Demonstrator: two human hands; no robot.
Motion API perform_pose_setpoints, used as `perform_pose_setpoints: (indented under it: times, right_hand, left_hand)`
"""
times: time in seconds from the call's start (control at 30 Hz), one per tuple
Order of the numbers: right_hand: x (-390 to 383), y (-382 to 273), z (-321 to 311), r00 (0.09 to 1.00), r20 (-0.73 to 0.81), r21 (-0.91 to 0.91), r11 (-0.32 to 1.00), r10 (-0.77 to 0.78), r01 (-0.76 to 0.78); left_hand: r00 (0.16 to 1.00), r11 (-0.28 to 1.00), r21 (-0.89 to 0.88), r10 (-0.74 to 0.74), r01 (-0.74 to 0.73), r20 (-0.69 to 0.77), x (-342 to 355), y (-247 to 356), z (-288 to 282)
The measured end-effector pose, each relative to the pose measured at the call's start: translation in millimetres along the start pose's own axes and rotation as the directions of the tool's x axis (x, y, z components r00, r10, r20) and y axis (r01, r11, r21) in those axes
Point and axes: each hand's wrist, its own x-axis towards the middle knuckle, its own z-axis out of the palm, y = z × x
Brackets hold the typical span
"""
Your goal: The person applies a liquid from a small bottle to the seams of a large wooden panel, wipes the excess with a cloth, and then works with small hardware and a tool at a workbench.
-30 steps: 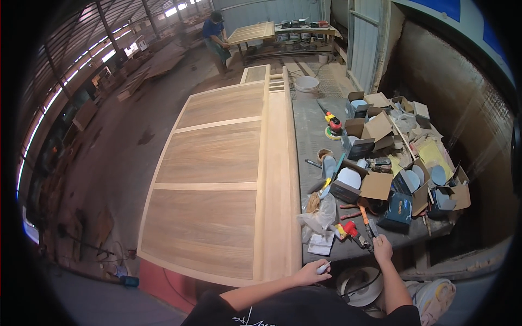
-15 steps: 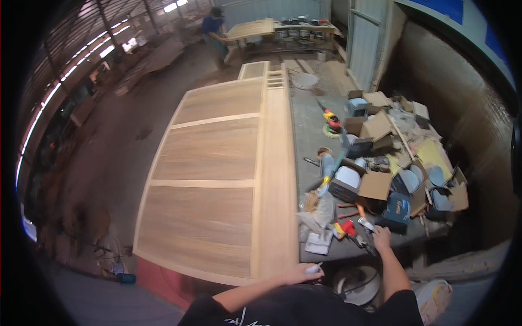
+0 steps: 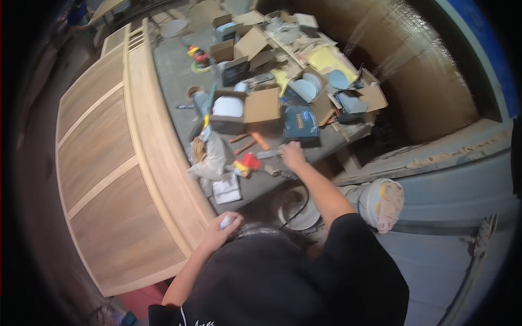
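Observation:
My left hand (image 3: 218,232) is closed around a small whitish object (image 3: 226,221), mostly covered by the fingers, beside the near corner of a panelled wooden door (image 3: 163,163). My right hand (image 3: 293,156) reaches over the grey workbench (image 3: 174,133), its fingers closed at the end of a flat grey tool (image 3: 267,155) whose kind I cannot make out. Just beyond that hand stands a dark blue box (image 3: 300,126). To its left lie an orange handle (image 3: 260,141), a red and yellow tool (image 3: 247,163) and red-handled pliers (image 3: 242,143).
Open cardboard boxes (image 3: 262,111) with pale blue sanding discs (image 3: 228,107) crowd the bench. A plastic bag (image 3: 213,157) and a white pad (image 3: 226,189) lie near its left edge. A bucket (image 3: 300,209) stands below, a wrapped container (image 3: 380,204) at right. Another person (image 3: 79,15) is far left.
The view has swung to the right, so the door and bench now appear further left. My right hand stays by the grey tool near the blue box; my left still grips the whitish object.

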Motion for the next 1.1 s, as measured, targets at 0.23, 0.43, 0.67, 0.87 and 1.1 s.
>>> perform_pose_setpoints:
  times: [0.23,0.43,0.67,0.87,1.1]
  right_hand:
    - [-16,19,9,0.989,0.079,0.223,0.965,0.125,-0.139]
    - [-18,25,3,0.959,-0.005,0.196,0.941,0.282,-0.276]
    - [-29,27,-1,0.939,-0.131,0.216,0.933,0.319,-0.287]
    - [-37,-32,-18,0.941,-0.331,0.306,0.951,0.064,0.043]
    - [-26,-74,-17,0.974,-0.224,0.451,0.888,0.022,0.083]
  left_hand:
    - [0.997,1.0,0.008,-0.001,0.002,-0.073,7,5,4]
    - [0.999,0.995,-0.096,-0.033,0.029,-0.041,17,9,0]
    - [0.992,1.0,-0.018,-0.004,0.002,-0.127,22,11,2]
    - [0.97,0.995,-0.067,0.058,-0.076,-0.238,27,4,-11]
    - [0.908,0.986,-0.112,0.066,-0.123,-0.414,35,8,-26]
